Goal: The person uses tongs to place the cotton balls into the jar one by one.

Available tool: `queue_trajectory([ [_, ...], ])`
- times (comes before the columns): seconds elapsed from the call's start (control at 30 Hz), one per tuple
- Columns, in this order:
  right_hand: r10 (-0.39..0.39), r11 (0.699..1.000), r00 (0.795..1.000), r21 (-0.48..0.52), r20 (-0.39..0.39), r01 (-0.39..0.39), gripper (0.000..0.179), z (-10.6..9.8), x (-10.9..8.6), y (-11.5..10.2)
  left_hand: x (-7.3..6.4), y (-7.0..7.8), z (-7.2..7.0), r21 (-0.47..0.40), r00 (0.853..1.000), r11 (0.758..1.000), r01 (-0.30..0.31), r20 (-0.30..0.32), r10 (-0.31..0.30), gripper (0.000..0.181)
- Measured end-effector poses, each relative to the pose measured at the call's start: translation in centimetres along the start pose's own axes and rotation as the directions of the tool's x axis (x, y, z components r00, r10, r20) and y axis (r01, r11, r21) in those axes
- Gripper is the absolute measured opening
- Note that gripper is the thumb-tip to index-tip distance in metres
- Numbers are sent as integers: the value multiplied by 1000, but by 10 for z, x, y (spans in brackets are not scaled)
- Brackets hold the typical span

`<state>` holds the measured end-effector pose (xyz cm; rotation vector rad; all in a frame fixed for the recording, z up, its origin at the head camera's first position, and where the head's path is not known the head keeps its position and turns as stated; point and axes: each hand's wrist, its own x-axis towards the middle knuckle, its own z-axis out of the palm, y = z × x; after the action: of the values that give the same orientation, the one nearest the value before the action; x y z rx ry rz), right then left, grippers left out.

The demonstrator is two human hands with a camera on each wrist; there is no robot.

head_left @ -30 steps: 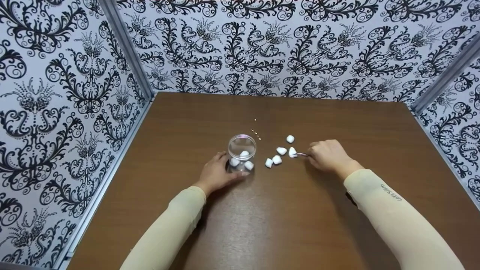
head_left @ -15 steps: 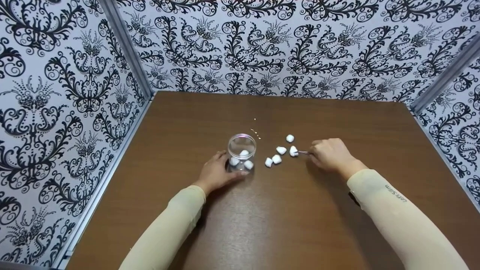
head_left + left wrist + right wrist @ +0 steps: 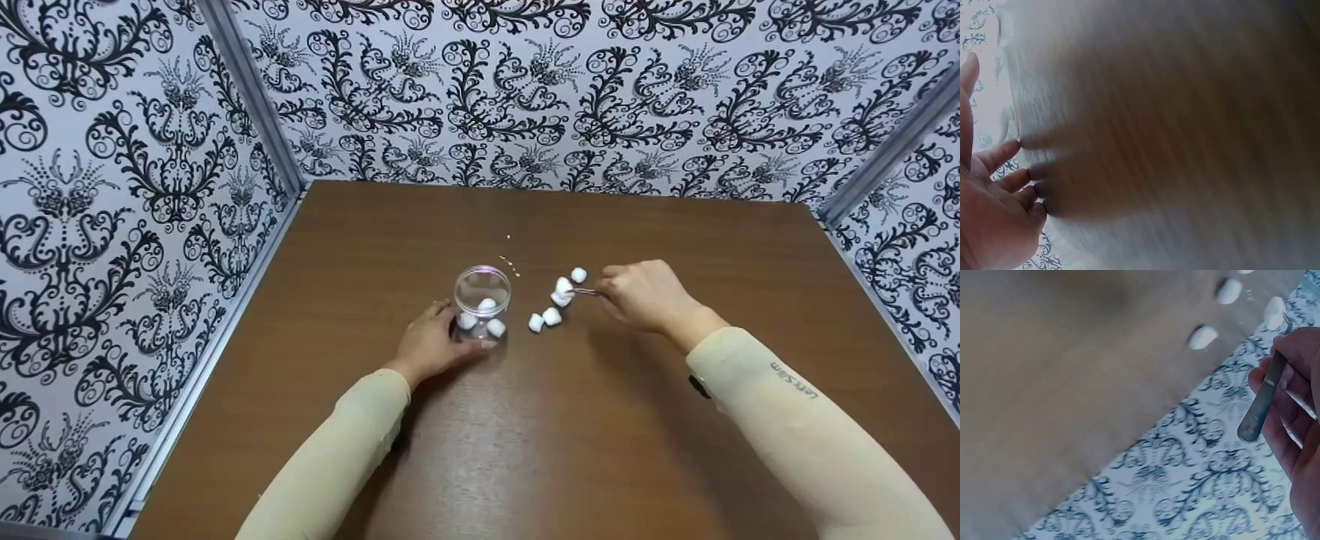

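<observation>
My left hand (image 3: 433,341) holds a clear jar (image 3: 482,289) low down, with the thumb across its front and the fingers along its left side. Three white cotton balls (image 3: 496,328) lie inside the jar. In my right hand (image 3: 641,294) is a pair of metal tweezers (image 3: 1264,396), pinched between thumb and fingers. Their tips grip a cotton ball (image 3: 1275,313), which in the head view overlaps another one below it. More cotton balls (image 3: 552,316) lie between the jar and the tweezers, and one sits farther back. In the left wrist view the jar is out of sight.
Small pale flecks (image 3: 509,262) are scattered on the brown table (image 3: 480,435) behind the jar. Patterned walls (image 3: 525,97) stand at the back and both sides of the table.
My right hand has moved left and a little back, with the tweezers lifting their cotton ball off its spot. The left hand and jar have stayed in place.
</observation>
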<state>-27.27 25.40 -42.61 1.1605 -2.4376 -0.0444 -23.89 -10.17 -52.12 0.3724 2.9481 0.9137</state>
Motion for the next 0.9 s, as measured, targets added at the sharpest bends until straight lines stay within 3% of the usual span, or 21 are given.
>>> queue_trajectory([
  [0.4,-102,995,991,-16,-86,101,9,-25,41,-23,1,1,-1,0,1000,1000,8,4,-8,92],
  [0.57,-108,994,988,-17,-108,107,10,-33,55,-32,1,1,-1,0,1000,1000,11,6,-11,90],
  [0.9,-136,990,986,20,-95,138,11,-31,72,-53,0,1,0,-11,1000,1000,11,4,-11,88],
])
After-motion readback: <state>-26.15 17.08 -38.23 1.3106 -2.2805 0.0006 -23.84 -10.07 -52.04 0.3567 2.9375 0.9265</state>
